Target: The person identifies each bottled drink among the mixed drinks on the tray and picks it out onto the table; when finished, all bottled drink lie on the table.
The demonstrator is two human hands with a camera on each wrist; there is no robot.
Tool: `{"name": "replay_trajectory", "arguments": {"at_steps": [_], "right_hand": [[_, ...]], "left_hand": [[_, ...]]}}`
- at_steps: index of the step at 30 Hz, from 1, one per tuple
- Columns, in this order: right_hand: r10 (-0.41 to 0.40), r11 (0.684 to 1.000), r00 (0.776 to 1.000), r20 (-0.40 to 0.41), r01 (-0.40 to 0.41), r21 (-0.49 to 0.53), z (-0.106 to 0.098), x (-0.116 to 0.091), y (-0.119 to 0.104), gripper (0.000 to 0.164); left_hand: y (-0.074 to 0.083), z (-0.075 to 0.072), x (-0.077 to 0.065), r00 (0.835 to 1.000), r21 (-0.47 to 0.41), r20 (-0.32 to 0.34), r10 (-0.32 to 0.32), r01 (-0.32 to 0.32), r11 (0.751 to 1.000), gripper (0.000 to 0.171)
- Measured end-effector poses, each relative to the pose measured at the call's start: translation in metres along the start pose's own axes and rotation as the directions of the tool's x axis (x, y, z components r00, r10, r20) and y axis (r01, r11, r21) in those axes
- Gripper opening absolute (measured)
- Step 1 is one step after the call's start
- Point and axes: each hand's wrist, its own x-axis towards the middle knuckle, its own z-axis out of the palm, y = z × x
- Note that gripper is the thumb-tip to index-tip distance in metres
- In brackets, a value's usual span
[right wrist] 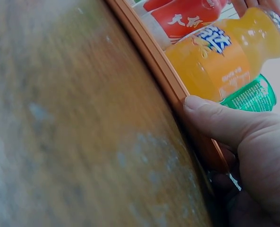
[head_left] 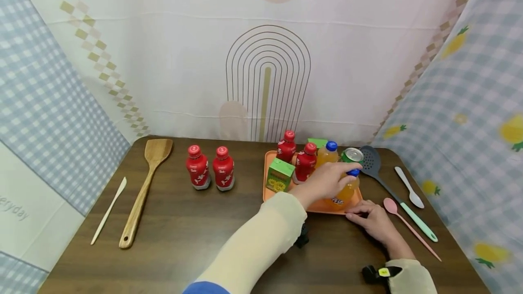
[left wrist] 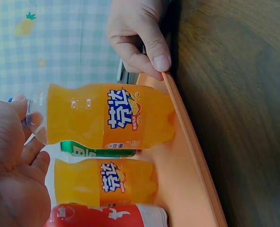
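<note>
At the neck and blue cap of a front orange soda bottle (left wrist: 83,116), my left hand (head_left: 331,179) has its fingers curled. The bottle stands upright in the orange tray (left wrist: 196,151), by its front wall. My right hand (head_left: 373,221) pinches the tray's front right corner, thumb on the rim. Behind the held bottle are a second orange soda bottle (left wrist: 83,182) and a green can (head_left: 352,154). Two red bottles (head_left: 305,162) and a green juice carton (head_left: 280,175) fill the tray's left part. Another green box (head_left: 317,142) shows partly at the back.
Two more red bottles (head_left: 224,169) stand left of the tray. Farther left lie a wooden spatula (head_left: 147,185) and a white knife (head_left: 109,210). To the right lie a grey slotted skimmer (head_left: 388,187), a white spoon (head_left: 410,187) and a pink spoon (head_left: 410,226).
</note>
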Motion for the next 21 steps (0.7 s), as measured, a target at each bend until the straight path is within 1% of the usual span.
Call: {"name": "replay_trajectory", "arguments": {"at_steps": [7,11,15,18,21], "right_hand": [[-0.046,0.999,0.999,-0.021,0.046,0.027,-0.002,-0.007,0.002,0.006],[-0.054,0.999,0.998,-0.016,0.054,0.005,-0.004,-0.007,0.002,0.003],[-0.037,0.998,0.999,0.035,0.039,-0.057,-0.008,-0.004,-0.002,0.004],[-0.02,0.995,0.995,0.1,0.03,-0.099,-0.013,0.002,-0.006,0.005],[-0.015,0.989,0.986,0.165,0.038,-0.141,-0.018,0.011,-0.014,0.004]], "left_hand": [[0.0,0.0,-0.012,1.0,-0.038,-0.023,-0.007,0.007,0.999,0.046],[-0.002,-0.003,-0.019,0.999,-0.051,-0.035,-0.015,0.014,0.999,0.047],[-0.005,-0.008,-0.026,0.999,-0.059,-0.046,-0.023,0.02,0.998,0.046],[-0.008,-0.014,-0.031,0.998,-0.064,-0.05,-0.028,0.024,0.998,0.045],[-0.011,-0.018,-0.033,0.998,-0.071,-0.055,-0.037,0.033,0.997,0.045]]}}
